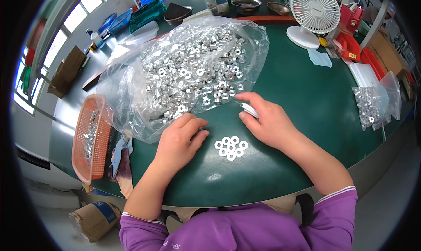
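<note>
My right hand (274, 121) is closed over the right of the table, gripping what looks like a short stack of washers (250, 110), pale and ribbed, between thumb and fingers. Its index finger reaches toward the edge of a clear plastic bag (131, 115) heaped with silver metal rings (193, 71). My left hand (177, 141) rests beside the bag's near edge, thumb and fingers pinched together. A small greyish bit shows at those fingertips, too hidden to name. Between and just below both hands, several flat white-silver washers (230, 148) lie in a tight cluster on the green tabletop (263, 181).
An orange plastic basket (81, 159) holding metal parts stands at the left, with cloths (123, 163) beside it. A white fan (315, 10) stands at the far right. Small bags of rings (370, 106) lie along the right edge. Metal bowls (245, 5) sit at the back.
</note>
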Tool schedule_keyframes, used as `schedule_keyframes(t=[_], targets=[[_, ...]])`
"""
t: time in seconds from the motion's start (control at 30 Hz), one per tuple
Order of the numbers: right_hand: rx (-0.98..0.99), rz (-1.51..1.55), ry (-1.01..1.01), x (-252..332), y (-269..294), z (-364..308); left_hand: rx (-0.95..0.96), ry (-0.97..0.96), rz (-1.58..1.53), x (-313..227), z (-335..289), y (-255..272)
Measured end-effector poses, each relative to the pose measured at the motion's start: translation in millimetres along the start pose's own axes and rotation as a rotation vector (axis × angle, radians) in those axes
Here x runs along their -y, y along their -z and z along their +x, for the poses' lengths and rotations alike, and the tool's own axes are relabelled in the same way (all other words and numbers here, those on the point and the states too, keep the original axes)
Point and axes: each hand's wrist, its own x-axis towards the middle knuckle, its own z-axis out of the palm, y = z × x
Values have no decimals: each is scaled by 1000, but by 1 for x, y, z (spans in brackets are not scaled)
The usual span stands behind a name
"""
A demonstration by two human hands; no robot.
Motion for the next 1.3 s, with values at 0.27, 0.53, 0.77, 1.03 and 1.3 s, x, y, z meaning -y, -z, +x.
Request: schedule_keyframes(t=[0.27, 0.53, 0.77, 1.03, 1.3], targets=[[330, 164, -40, 3, -4, -6, 260, 141, -188, -13, -2, 3], [396, 289, -92, 4, -1, -3, 155, 5, -43, -7, -6, -8], [343, 246, -77, 3, -2, -5, 161, 239, -242, -6, -5, 0], [314, 159, -156, 5, 5, -3, 204, 63, -128, -4, -3, -6], [372, 465, -363, 10, 4, 1, 241, -357, 253, -27, 5, -25]])
